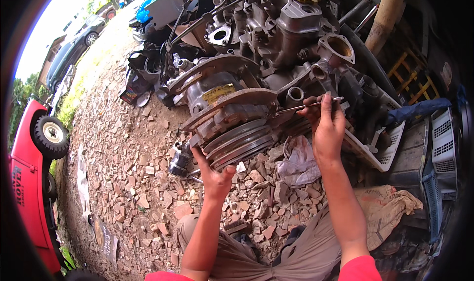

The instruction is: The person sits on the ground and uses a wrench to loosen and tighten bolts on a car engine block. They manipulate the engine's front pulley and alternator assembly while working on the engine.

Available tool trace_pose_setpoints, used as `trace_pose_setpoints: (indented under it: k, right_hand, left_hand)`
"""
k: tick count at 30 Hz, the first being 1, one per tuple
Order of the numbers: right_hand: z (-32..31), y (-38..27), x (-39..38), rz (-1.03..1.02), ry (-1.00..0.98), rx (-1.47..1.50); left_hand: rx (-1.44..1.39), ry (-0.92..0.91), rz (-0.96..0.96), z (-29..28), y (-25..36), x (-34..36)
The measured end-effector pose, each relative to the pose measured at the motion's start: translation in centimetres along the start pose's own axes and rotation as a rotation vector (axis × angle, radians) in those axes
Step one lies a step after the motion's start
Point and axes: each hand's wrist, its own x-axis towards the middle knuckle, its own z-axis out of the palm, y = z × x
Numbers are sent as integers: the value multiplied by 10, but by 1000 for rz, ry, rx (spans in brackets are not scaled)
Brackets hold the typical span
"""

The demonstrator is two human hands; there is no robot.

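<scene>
My left hand [210, 172] grips the lower left of a greasy metal assembly [210, 96], its fingers on the casting beside a grooved pulley [237, 140]. A flat disc-like flange crosses the assembly above the pulley. My right hand [326, 128] pinches a thin metal rod [294, 108] whose far end reaches the right side of the assembly; whether it sits in a hole there is too small to tell. A small dark metal part [177, 160] lies on the rubble left of my left hand, and a pale crumpled cloth [298, 162] lies below the assembly.
More castings [291, 22] are piled behind, with black bags [143, 74] to the left. Plastic crates [442, 148], a bamboo pole [382, 19] and a paper sack [385, 212] are at right. A red vehicle [27, 177] stands far left on broken-tile ground [118, 182]; cars [69, 54] are beyond.
</scene>
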Motion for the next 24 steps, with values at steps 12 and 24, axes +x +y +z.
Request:
trace_pose_setpoints:
  k: [12, 24]
  right_hand:
    - [-2, -4, 1, 81, -22, -81]
    - [3, -5, -1, -46, -16, -177]
  left_hand:
    - [5, 11, -32, -1, -1, -3]
    - [-42, -24, -38, -2, 2, 1]
